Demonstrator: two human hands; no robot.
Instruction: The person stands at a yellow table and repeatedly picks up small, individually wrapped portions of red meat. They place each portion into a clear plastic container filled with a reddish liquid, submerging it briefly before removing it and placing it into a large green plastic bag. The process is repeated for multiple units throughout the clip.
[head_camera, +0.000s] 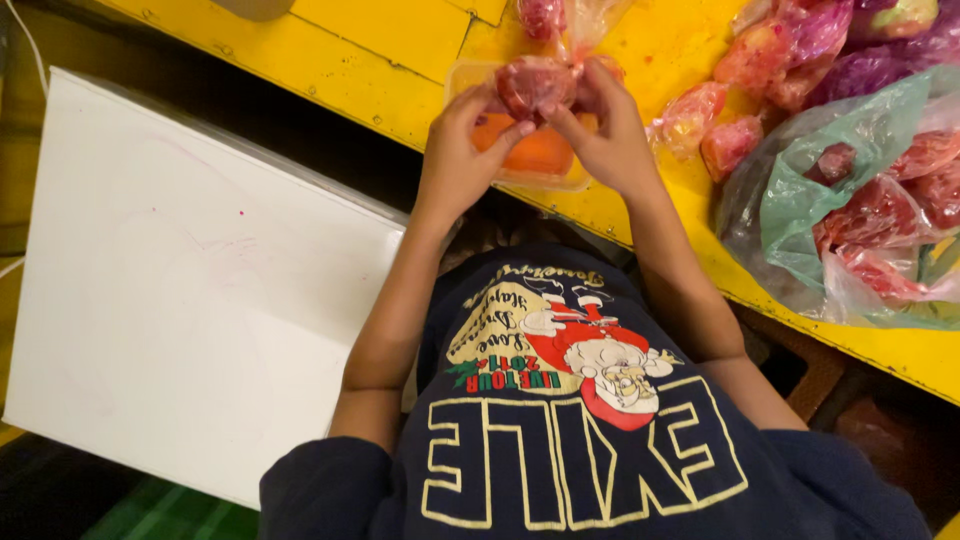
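Both hands meet near the top centre of the frame, over the edge of a yellow table (350, 60). The left hand (458, 160) and the right hand (612, 135) each pinch a small clear plastic bag of red food (535, 85) between thumb and fingertips, so the fingers are curled and grasping the packet from either side. The bag's loose neck rises toward the top edge of the frame. Directly beneath the packet sits a shallow clear tray (560, 180) on the table edge, with something orange (535, 155) inside it; whether the bag touches the orange thing cannot be told.

To the upper right, several more filled red bags (730, 140) lie loose on the table, near the right hand but apart from it. Farther right, a large green plastic bag (800, 200) lies open with more red packets (880, 215) inside, and purple-tinted packets (880, 65) sit at the upper right corner.

A white board (190, 300) fills the left of the frame, below the table's edge. At the bottom centre is the person's dark blue shirt (580, 440) with a printed picture in yellow, red and white, both forearms reaching up from it
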